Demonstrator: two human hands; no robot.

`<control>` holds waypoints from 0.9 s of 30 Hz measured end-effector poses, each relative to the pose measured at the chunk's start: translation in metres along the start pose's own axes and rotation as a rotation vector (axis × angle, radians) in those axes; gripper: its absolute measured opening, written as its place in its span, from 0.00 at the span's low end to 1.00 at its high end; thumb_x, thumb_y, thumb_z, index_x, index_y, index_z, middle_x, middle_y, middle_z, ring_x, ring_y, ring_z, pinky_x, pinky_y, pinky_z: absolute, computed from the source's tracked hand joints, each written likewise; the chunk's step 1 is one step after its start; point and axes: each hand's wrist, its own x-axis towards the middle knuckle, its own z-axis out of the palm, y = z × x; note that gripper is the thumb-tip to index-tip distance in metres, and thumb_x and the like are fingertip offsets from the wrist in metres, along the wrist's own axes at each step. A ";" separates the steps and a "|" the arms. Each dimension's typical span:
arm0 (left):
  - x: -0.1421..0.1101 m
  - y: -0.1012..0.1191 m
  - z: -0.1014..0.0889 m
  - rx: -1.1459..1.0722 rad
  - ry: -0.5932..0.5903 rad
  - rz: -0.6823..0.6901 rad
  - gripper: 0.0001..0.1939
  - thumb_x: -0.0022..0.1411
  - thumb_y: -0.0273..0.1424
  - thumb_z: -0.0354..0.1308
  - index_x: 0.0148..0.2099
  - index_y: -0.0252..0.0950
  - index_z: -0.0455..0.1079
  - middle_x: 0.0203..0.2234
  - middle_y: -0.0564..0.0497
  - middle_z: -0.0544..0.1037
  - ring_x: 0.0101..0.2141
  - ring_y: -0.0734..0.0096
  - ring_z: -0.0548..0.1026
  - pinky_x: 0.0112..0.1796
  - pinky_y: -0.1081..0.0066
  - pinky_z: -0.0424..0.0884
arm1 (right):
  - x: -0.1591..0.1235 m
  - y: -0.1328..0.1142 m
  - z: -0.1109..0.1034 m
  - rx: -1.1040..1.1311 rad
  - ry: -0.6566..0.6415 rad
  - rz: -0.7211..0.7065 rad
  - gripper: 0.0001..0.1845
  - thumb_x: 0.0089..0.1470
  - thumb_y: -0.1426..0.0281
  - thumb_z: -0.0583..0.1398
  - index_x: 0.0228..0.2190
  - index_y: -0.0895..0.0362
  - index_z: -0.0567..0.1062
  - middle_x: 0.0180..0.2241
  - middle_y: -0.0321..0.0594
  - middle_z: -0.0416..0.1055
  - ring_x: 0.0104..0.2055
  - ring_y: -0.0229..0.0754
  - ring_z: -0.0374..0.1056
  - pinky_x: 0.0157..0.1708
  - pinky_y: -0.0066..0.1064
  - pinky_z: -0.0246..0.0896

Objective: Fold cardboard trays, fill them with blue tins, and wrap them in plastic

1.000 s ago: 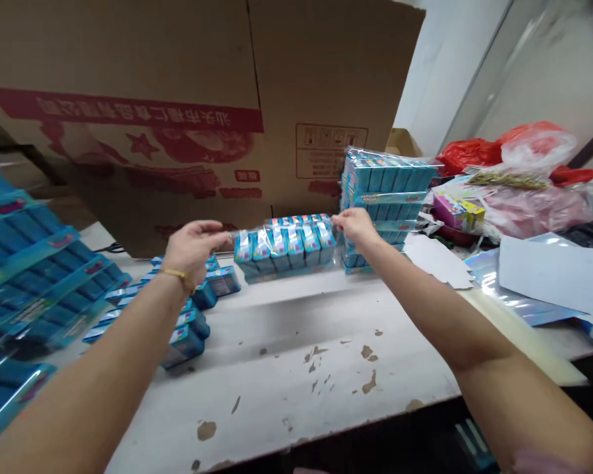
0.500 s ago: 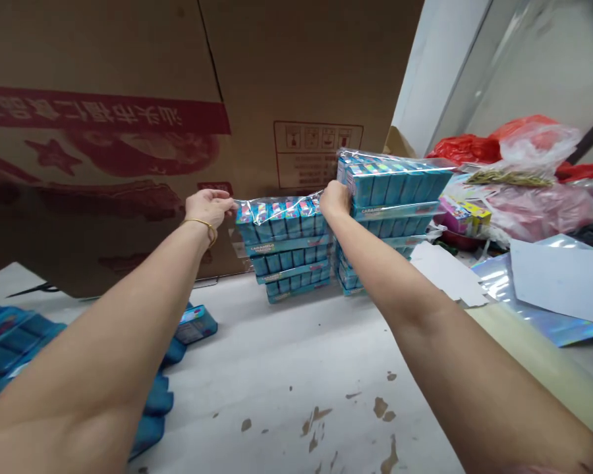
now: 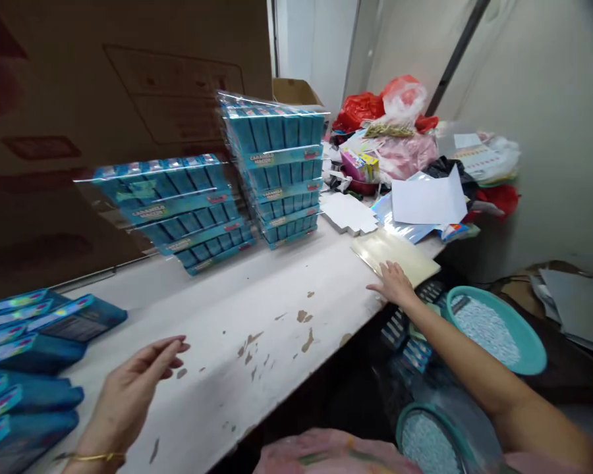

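My left hand (image 3: 133, 385) hovers over the white table, its fingers loosely bent with small gaps and nothing visible in them. To its left stand several loose blue boxes (image 3: 34, 349). My right hand (image 3: 395, 284), fingers spread, rests on a flat stack of clear yellowish plastic sheets or bags (image 3: 405, 253) at the table's front edge. A shorter stack of blue box trays (image 3: 172, 210), marked "CARAMELO", has clear film over its top. Beside it rises a taller stack (image 3: 281, 174) of the same trays, also in clear film.
A large cardboard carton (image 3: 79, 85) stands behind the stacks. White cut card (image 3: 348, 212), paper sheets (image 3: 427, 201) and red and pink bags (image 3: 405, 141) crowd the table's right end. Below the edge are teal basins (image 3: 521, 342) of small pale pieces.
Both hands have let go of the film on the shorter stack. My left hand came back toward me; my right moved right onto the plastic sheets. The view has turned right.
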 end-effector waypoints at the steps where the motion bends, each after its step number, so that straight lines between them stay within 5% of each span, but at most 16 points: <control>1: -0.013 -0.004 0.009 -0.020 -0.023 -0.024 0.27 0.37 0.51 0.58 0.34 0.36 0.71 0.30 0.50 0.77 0.28 0.69 0.71 0.26 0.73 0.68 | 0.005 0.017 0.006 -0.007 -0.033 0.066 0.42 0.45 0.50 0.55 0.54 0.62 0.54 0.57 0.54 0.47 0.60 0.55 0.40 0.53 0.42 0.45; 4: -0.044 -0.010 0.030 -0.026 -0.077 -0.017 0.26 0.40 0.50 0.57 0.37 0.35 0.70 0.31 0.48 0.76 0.28 0.69 0.71 0.27 0.72 0.69 | 0.016 0.041 0.013 -0.008 -0.123 0.135 0.39 0.44 0.49 0.55 0.51 0.62 0.59 0.53 0.54 0.54 0.56 0.54 0.50 0.49 0.39 0.50; 8: -0.066 -0.028 0.057 0.130 -0.123 0.086 0.25 0.45 0.50 0.53 0.37 0.36 0.70 0.31 0.48 0.76 0.28 0.66 0.72 0.29 0.70 0.70 | 0.028 0.045 0.007 -0.035 -0.192 0.132 0.37 0.40 0.47 0.56 0.44 0.62 0.67 0.47 0.54 0.61 0.49 0.54 0.59 0.43 0.39 0.54; 13: -0.070 -0.052 0.118 0.461 -0.082 0.431 0.21 0.52 0.46 0.48 0.39 0.37 0.70 0.35 0.47 0.74 0.38 0.64 0.71 0.40 0.64 0.67 | 0.071 0.021 -0.009 0.113 -0.070 -0.026 0.26 0.50 0.53 0.52 0.40 0.60 0.71 0.44 0.49 0.66 0.47 0.46 0.61 0.42 0.31 0.53; 16: -0.066 -0.058 0.146 0.678 0.024 0.484 0.21 0.55 0.44 0.46 0.44 0.36 0.69 0.38 0.46 0.72 0.39 0.62 0.69 0.40 0.62 0.66 | 0.108 -0.007 -0.011 0.162 0.030 -0.091 0.23 0.54 0.56 0.49 0.46 0.57 0.67 0.47 0.44 0.64 0.49 0.41 0.59 0.43 0.27 0.52; 21: -0.062 -0.069 0.158 0.848 0.114 0.463 0.20 0.56 0.43 0.45 0.47 0.40 0.66 0.42 0.47 0.70 0.41 0.62 0.68 0.39 0.64 0.66 | 0.178 -0.049 -0.007 0.230 0.152 -0.093 0.24 0.53 0.56 0.50 0.44 0.60 0.68 0.46 0.46 0.63 0.48 0.44 0.57 0.42 0.28 0.53; 27: -0.058 -0.083 0.156 0.909 0.105 0.454 0.21 0.55 0.43 0.47 0.48 0.42 0.66 0.43 0.48 0.71 0.42 0.64 0.68 0.38 0.66 0.66 | 0.240 -0.076 0.003 0.146 0.054 -0.034 0.28 0.49 0.54 0.54 0.45 0.62 0.67 0.47 0.51 0.60 0.50 0.49 0.54 0.44 0.35 0.53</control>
